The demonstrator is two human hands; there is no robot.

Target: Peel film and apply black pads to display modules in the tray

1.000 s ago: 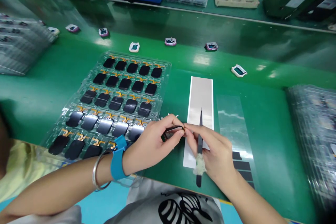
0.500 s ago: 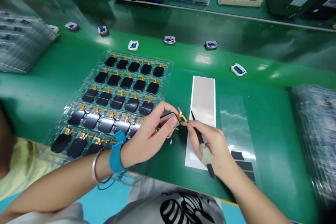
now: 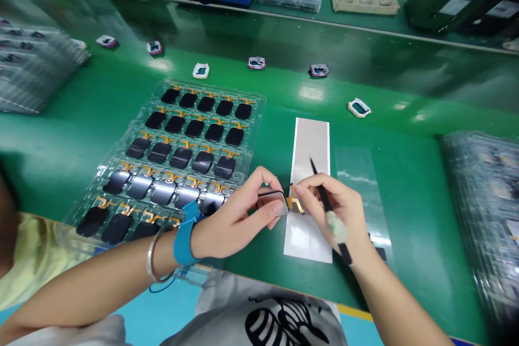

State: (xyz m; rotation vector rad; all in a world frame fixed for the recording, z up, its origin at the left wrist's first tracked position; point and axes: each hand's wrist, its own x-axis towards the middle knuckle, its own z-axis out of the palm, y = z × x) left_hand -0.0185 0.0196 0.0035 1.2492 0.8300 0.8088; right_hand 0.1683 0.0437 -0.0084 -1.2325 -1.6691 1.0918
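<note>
My left hand point(image 3: 239, 216) pinches a small black screen module point(image 3: 274, 201) between thumb and fingers, just above the green table. My right hand point(image 3: 338, 211) is closed on a thin black tool point(image 3: 326, 203) wrapped with a pale wad, and its fingertips touch the module's orange flex cable point(image 3: 295, 200). Both hands meet over the near end of a white strip point(image 3: 310, 173). A blue wrist strap point(image 3: 184, 232) and a metal bangle sit on my left wrist.
A clear tray point(image 3: 259, 105) of several black screen modules lies to the left of my hands. Small housings point(image 3: 359, 107) ride the green belt behind. Stacked clear trays point(image 3: 482, 200) stand at the right and far left. A clear film sheet point(image 3: 357, 178) lies beside the strip.
The orange flex cable now sticks out flat from the module under my right fingertips. My right hand has tilted the black tool, whose tip points up and away. Both hands shifted slightly right.
</note>
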